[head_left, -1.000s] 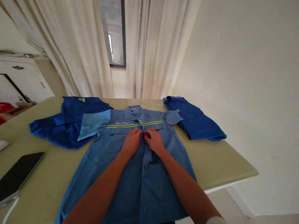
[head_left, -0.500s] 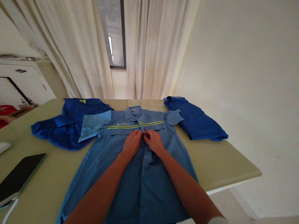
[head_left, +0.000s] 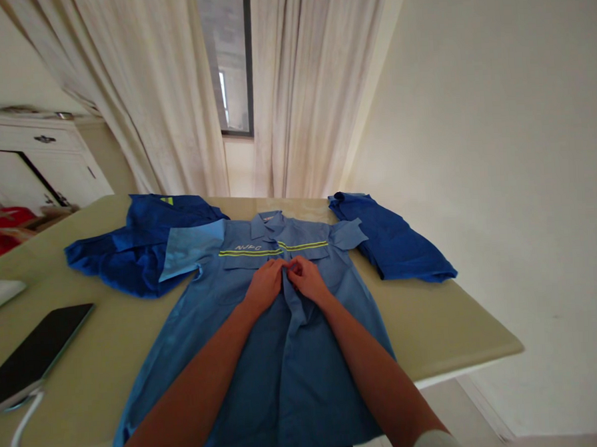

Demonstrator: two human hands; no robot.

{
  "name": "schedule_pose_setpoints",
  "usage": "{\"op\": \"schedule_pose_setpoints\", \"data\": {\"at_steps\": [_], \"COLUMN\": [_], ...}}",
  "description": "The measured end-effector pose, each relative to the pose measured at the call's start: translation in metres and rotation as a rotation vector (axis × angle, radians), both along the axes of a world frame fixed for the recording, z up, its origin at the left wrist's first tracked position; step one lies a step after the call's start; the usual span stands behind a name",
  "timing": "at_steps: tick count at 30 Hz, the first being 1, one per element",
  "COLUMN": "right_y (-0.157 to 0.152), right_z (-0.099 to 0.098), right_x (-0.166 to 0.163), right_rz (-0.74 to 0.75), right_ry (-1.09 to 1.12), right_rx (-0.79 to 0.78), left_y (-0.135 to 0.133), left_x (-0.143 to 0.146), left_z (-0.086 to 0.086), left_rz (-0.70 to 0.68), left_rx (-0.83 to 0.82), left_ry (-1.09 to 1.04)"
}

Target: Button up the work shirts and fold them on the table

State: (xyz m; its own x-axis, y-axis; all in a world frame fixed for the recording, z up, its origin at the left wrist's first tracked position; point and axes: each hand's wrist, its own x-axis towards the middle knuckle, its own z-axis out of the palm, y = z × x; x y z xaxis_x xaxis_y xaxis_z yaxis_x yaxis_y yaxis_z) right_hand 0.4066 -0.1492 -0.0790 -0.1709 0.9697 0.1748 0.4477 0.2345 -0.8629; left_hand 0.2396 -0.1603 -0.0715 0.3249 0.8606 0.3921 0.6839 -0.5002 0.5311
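Note:
A light blue short-sleeved work shirt (head_left: 257, 392) lies front up on the table, its collar at the far end and yellow stripes across the chest. My left hand (head_left: 267, 284) pinches the front placket just below the stripes. Close beside it, my right hand (head_left: 305, 276) is closed on the other front edge, and the fingertips of both hands nearly meet. Whether a button sits between the fingers is hidden. Below the hands the placket is rucked up into a fold.
Dark blue garments lie at the back left (head_left: 140, 252) and back right (head_left: 389, 239) of the table (head_left: 449, 329). A black tablet-like device (head_left: 40, 354) with a white cable (head_left: 21, 425) is at left. Curtains (head_left: 161, 90) and a wall (head_left: 501, 173) stand beyond.
Both hands stay at the same spot on the placket, with fingers shifted slightly. The shirt's front edge is lifted a little more between them.

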Motion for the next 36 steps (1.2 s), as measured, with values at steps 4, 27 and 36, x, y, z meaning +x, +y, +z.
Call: {"op": "schedule_pose_setpoints", "data": {"at_steps": [4, 27, 36], "right_y": [0.0021, 0.0021, 0.0061], "right_z": [-0.0022, -0.0007, -0.0036], "right_x": [0.0007, 0.0043, 0.004], "right_rz": [0.007, 0.054, 0.06], "right_ry": [-0.049, -0.384, -0.318], "right_rx": [0.045, 0.231, 0.193], "left_y": [0.0033, 0.0036, 0.0074], "left_x": [-0.0013, -0.0045, -0.0047], "left_z": [-0.0013, -0.0054, -0.0068], "left_rz": [0.003, 0.051, 0.129], "left_rx": [-0.037, -0.206, -0.196], "left_ry": [-0.129, -0.179, -0.143]}}
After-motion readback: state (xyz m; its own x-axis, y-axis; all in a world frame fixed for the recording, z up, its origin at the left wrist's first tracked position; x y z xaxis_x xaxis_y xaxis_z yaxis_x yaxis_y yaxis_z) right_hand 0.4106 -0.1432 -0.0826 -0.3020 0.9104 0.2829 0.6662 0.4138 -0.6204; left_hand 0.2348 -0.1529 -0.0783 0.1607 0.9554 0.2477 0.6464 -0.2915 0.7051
